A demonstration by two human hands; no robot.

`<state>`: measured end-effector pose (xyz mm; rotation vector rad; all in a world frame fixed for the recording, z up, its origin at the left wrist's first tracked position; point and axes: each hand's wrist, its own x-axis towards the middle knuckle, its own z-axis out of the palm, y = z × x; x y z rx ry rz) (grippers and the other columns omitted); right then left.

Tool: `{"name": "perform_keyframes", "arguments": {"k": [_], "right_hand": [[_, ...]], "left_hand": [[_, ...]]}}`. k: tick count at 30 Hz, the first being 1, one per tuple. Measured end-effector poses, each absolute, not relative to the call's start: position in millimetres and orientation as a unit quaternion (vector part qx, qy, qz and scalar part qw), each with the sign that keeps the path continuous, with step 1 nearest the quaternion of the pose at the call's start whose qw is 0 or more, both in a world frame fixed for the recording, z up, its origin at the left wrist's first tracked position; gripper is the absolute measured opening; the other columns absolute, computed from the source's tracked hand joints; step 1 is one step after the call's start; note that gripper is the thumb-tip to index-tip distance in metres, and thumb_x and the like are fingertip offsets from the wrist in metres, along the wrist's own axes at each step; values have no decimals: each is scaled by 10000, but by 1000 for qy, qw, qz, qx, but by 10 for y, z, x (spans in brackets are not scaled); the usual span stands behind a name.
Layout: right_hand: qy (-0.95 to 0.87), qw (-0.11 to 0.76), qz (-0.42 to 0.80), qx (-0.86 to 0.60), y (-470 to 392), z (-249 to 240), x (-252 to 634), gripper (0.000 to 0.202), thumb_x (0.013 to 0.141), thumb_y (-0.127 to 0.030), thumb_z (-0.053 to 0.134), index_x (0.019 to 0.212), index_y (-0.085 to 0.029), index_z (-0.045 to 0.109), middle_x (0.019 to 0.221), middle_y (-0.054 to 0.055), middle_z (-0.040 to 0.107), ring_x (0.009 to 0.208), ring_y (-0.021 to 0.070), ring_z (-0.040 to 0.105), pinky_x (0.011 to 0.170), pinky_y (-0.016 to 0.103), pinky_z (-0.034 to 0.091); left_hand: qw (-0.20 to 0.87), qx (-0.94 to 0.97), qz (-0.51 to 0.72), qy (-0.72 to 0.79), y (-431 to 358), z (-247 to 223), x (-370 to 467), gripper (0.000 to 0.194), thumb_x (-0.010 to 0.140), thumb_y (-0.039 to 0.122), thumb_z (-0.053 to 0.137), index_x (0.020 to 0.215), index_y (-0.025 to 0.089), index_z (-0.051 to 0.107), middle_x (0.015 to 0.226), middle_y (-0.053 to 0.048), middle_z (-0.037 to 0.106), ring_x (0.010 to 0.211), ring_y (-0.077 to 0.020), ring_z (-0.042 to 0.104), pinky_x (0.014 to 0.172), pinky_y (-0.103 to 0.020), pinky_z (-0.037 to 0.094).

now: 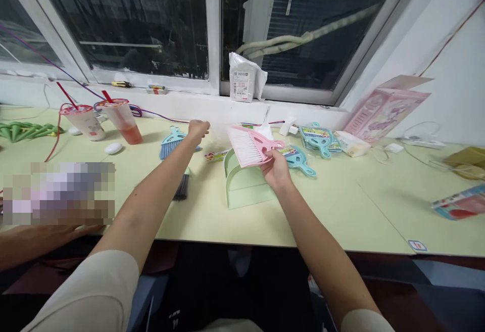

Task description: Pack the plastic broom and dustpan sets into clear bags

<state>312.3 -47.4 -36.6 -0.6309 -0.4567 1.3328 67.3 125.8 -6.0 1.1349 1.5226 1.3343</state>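
My right hand [277,169] grips the handle end of a pink brush and dustpan set [248,146] with white bristles, raised over a pale green dustpan [248,188]. My left hand [199,129] is extended toward the window sill with its fingers curled together; what they hold, if anything, is too small to make out. Beside that hand is a blue brush [172,142] on the table. Under my left forearm is a brush with dark bristles [182,188], partly covered. Blue sets [299,160] sit just right of my right hand.
Two drink cups [127,122] with red straws stand at the back left, near a white mouse [113,148]. Another person's hand [71,232] rests at the left table edge. A packaged blue set [320,140] and pink box [386,109] are at the back right.
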Motion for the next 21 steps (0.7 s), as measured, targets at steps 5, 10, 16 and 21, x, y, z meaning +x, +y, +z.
{"name": "perform_keyframes", "arguments": {"k": [5,10,16,21], "right_hand": [[-201,731,604,-245,-563,-230,3160,276,644,-23,615,830,-220,565,801,-32,703,816,128,716,727,227,645],[-233,728,605,-222,-658,-117,3186,248,652,-41,639,792,-226,550,839,-18,713,887,154,722,765,258,654],[-254,717,576,-299,-659,-27,3386,253,646,-36,639,800,-218,555,824,-4,695,840,163,709,646,238,636],[-267,734,552,-294,-658,-96,3258,338,611,-14,660,837,-227,526,829,-31,690,787,126,678,671,227,626]], "left_hand": [[488,435,636,410,691,-75,854,181,741,159,680,760,178,501,827,-69,678,794,-211,743,795,-382,609],[526,471,629,324,-144,-310,1108,256,739,198,722,724,184,466,935,-84,710,868,-218,754,886,-469,629],[551,493,563,369,-512,-434,1249,282,719,122,701,798,203,443,909,-39,674,833,-184,740,834,-422,630],[474,550,528,440,-453,-529,1208,350,670,110,719,862,222,449,874,8,632,698,-141,675,677,-307,566]]}}
